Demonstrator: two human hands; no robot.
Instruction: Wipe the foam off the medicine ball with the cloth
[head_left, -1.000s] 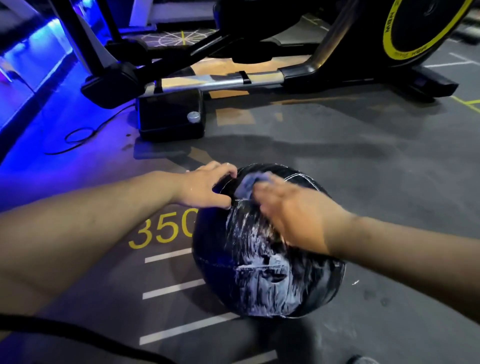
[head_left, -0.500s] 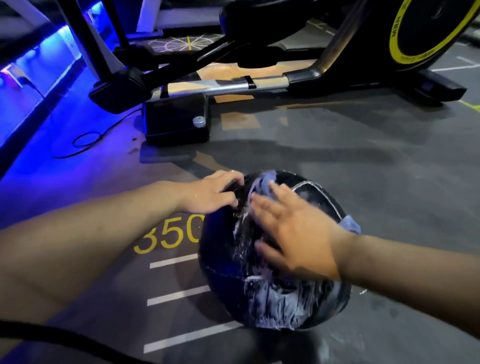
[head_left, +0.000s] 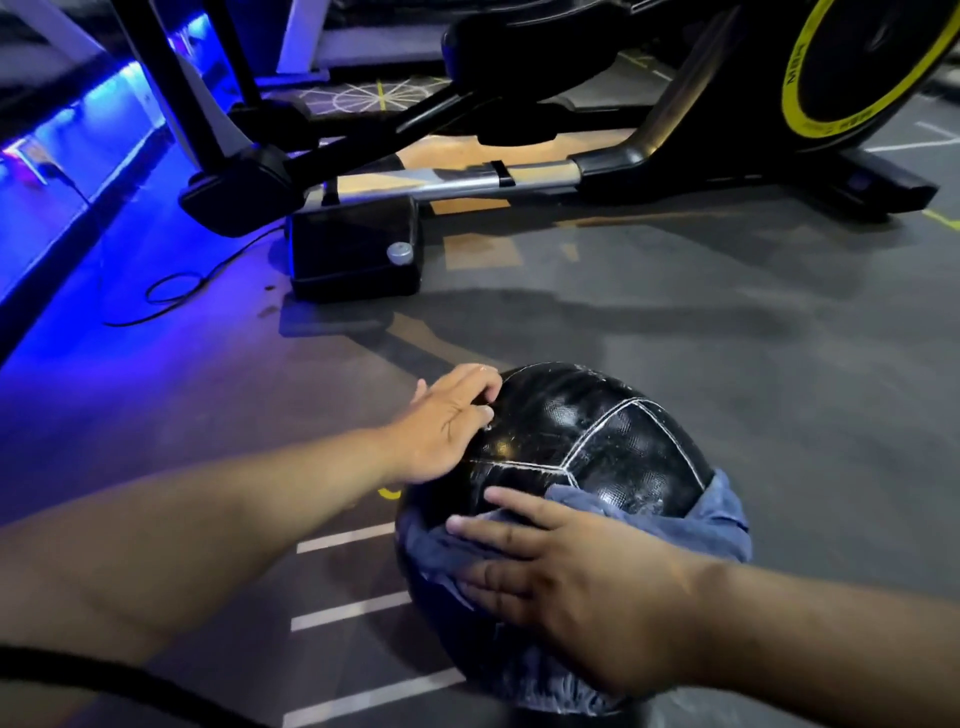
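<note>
Change, right hand: The right hand (head_left: 571, 582) has slid from the top of the ball down to its near side, at 6 o'clock on the ball.
Change, ball: The top of the medicine ball (head_left: 597, 441) was streaked white half a second ago. Now it is black and shiny, with thin white seam lines.
Change, foam: Some foam (head_left: 566, 696) is left low down at 6 o'clock, under the wrist (it looks wet and smeary).
Change, left hand: The left hand (head_left: 447, 426) has stayed at 10 o'clock on the ball.
Right fingers: They are straight and a little spread, and they press the cloth (head_left: 722, 514) flat on the ball.
Left fingers: They are bent and close together, and they rest on the ball.
Cloth: It is blue. It lies under the right hand and sticks out at 3 o'clock on the ball.
Where the ball is: It sits on the floor (head_left: 675, 338), low in the view at about 5 o'clock.
Floor: It is dark grey, with white lines (head_left: 348, 538) at 8 o'clock from the ball.
Room: A black exercise machine (head_left: 519, 176) stands at 12 o'clock. Its wheel with a yellow ring (head_left: 857, 67) is at 1 o'clock.
Light: A blue glow (head_left: 78, 171) shines at 10 o'clock, and a thin cable (head_left: 171, 296) lies looped on the floor there.
</note>
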